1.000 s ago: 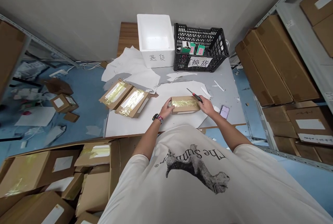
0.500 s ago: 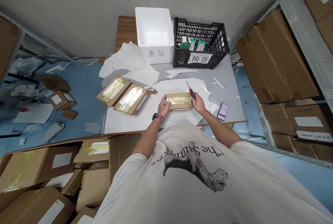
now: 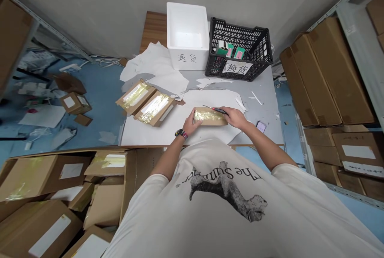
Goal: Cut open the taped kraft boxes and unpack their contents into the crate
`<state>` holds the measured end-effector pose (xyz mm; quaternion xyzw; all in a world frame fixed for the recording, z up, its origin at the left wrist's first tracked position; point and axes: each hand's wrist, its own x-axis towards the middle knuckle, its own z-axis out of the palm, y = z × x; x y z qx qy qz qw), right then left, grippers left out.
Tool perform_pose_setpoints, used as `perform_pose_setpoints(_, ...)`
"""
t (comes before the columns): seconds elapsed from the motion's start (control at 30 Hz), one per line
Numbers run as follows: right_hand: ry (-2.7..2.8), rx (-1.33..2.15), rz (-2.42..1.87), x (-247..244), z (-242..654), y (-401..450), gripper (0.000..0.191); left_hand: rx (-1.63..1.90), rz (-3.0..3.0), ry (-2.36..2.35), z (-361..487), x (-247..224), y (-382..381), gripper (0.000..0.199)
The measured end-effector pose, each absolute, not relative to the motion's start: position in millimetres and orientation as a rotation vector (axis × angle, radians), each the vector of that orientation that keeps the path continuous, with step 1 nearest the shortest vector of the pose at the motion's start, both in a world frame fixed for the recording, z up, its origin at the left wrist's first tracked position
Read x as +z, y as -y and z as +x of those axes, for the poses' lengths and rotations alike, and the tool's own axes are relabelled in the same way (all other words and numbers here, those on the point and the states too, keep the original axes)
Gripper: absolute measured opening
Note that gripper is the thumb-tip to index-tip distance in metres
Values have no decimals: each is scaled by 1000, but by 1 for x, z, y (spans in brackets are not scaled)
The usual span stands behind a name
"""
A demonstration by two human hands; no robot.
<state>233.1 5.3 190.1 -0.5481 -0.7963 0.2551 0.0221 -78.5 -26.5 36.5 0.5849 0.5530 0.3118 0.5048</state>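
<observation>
A small taped cardboard box (image 3: pixel 207 119) lies near the table's front edge, on white paper. My left hand (image 3: pixel 191 124) grips its left end, thumb on the near side. At the right end is my right hand (image 3: pixel 235 117), closed round the black and red handle of a thin-bladed tool (image 3: pixel 220 110). The tool lies across the box's top, its tip pointing left over the far edge. Two more taped boxes, one (image 3: pixel 136 97) behind the other (image 3: pixel 155 109), sit side by side to the left.
At the back stand a white foam box (image 3: pixel 188 59) and a black crate (image 3: pixel 261 68) with small green and pink boxes. A phone (image 3: pixel 261 127) lies at the right. Cartons fill a large box (image 3: pixel 129 182) at the lower left; shelves (image 3: pixel 354 34) flank the right.
The tool in my right hand has tipped from pointing up and away to lying flatter, leftward over the box. The whole view has shifted slightly.
</observation>
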Motion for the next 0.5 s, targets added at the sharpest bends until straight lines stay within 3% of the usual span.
perform_pose_setpoints(0.17, 2563, 865, -1631, 199, 213, -14, 56, 775, 1364, -1372, -73, 33, 28, 118)
perform_pose_setpoints(0.5, 2616, 889, -1672, 167, 213, -9, 49, 808, 1426, -1455, -78, 45, 28, 116)
